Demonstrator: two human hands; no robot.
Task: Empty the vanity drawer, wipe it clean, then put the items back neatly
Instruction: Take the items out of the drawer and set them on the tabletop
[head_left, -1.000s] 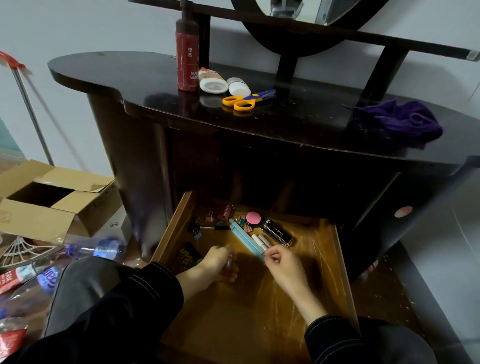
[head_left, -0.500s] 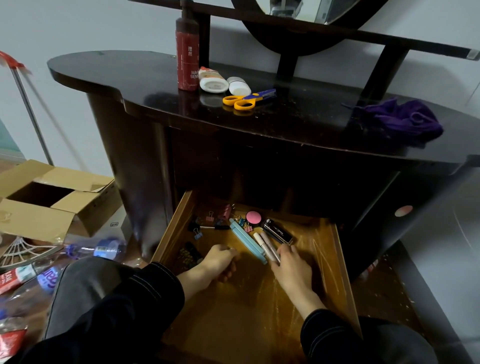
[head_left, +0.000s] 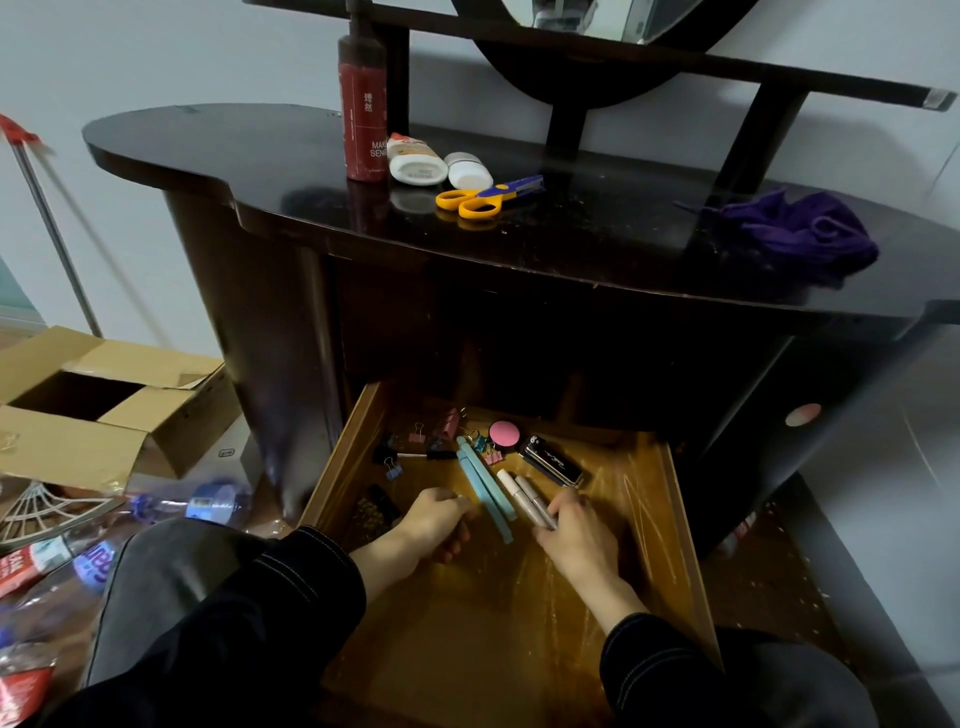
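Note:
The wooden drawer of the dark vanity stands pulled out. My right hand grips the near ends of two pale tubes lying in it. My left hand has its fingers curled beside two light blue sticks; whether it holds anything is hidden. Further back lie a pink round compact, a black case and several coloured binder clips. On the vanity top are a purple cloth, yellow-handled scissors, a red bottle and two white tubes.
An open cardboard box sits on the floor to the left, with plastic bottles and wrappers in front of it. Small dark clips lie at the drawer's left wall. A mirror frame rises behind the vanity top.
My right hand moved from pinching beside the blue sticks to closing round the two pale tubes. My left hand shifted a little right, up to the blue sticks.

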